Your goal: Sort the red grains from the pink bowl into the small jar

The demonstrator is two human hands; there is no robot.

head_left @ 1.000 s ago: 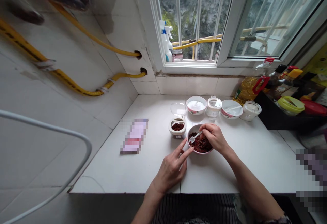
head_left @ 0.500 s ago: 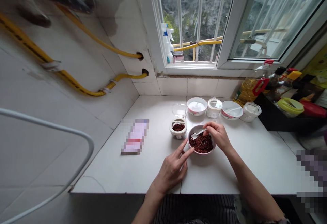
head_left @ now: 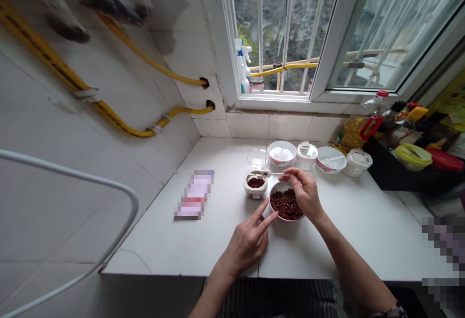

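Observation:
Thumb and fingers of my right hand [head_left: 303,194] pinch the handle of a small white spoon [head_left: 275,174]. The spoon is level, its bowl near the rim of an open cream-coloured spice jar [head_left: 246,188], with a few dark red grains in it. Similar grains, which look like Sichuan peppercorns [head_left: 255,183], lie inside the jar, and its clear lid [head_left: 258,158] is tipped back. Below the spoon sits a pink-white bowl [head_left: 288,219] filled with peppercorns. My left hand [head_left: 250,235] rests on the counter, index and middle fingers stretched apart, their tips touching the bowl's left rim.
Behind stand a bowl of white granules [head_left: 282,153], a jar [head_left: 307,154], another bowl [head_left: 331,160] with a white spoon, and a second jar [head_left: 358,162]. An oil bottle [head_left: 358,127] and a black condiment rack [head_left: 381,168] are at right. A blurred packet [head_left: 196,194] lies left.
My right hand has lifted the spoon out of the peppercorn bowl and brought it up and left to the open jar. My left hand stays at the bowl's rim.

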